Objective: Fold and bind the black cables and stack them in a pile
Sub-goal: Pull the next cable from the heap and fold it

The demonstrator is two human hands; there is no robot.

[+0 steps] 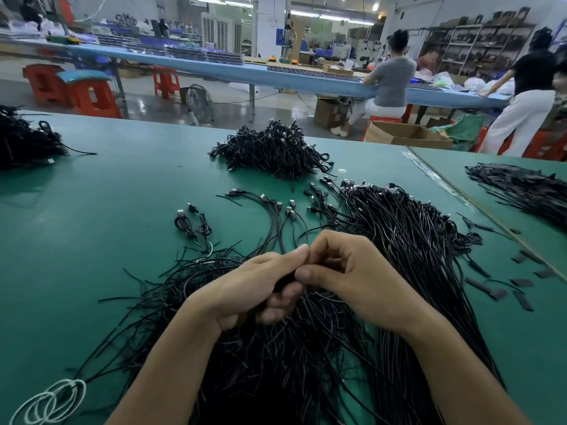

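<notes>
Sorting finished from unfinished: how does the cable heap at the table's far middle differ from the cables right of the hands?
The far heap is a rounded mound; the near cables lie spread flat. The far heap's cables look folded into short bundles; the near cables run long and straight. Both are black, on the green table.

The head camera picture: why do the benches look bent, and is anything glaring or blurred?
Head view: the wide lens bows the blue bench and green table edge; head view: ceiling lights glare and reflect off the floor; head view: the far shelves look soft.
</notes>
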